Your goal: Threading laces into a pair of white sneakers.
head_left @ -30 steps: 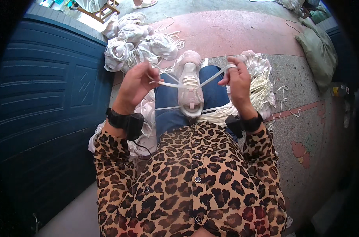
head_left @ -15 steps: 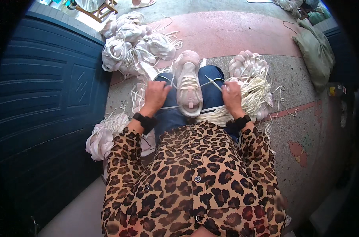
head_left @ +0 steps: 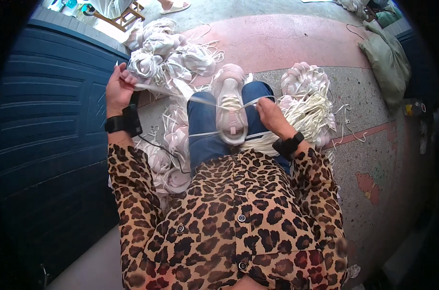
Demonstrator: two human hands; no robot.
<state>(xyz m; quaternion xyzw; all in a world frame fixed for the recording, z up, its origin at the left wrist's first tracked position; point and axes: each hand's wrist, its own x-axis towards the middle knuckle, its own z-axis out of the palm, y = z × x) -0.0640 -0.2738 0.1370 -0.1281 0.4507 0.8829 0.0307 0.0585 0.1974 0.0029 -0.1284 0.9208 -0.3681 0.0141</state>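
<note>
Between my knees a pale pink and white shoe upper point(head_left: 230, 84) stands on end, its toe pointing away and cream lacing across its middle. My left hand point(head_left: 119, 91) is far out to the left, fingers pinched on a white shoelace point(head_left: 156, 89) that runs taut back to the eyelets. Just right of the shoe, over my right knee, my right hand point(head_left: 269, 114) is closed on the other end of the lace, drawn short near the eyelets. A light strap point(head_left: 203, 134) crosses my thighs at the shoe's heel end.
White shoe uppers with loose laces lie heaped point(head_left: 167, 50) at the far left, with more point(head_left: 176, 133) beside my left leg. On the right are pink uppers point(head_left: 304, 79) and a cream lace bundle point(head_left: 306, 114). A dark blue door point(head_left: 50, 106) stands left, a grey-green sack point(head_left: 386, 67) far right.
My left hand has swung out to the left and away, pulling its lace end long. My right hand has moved slightly inward, toward the shoe.
</note>
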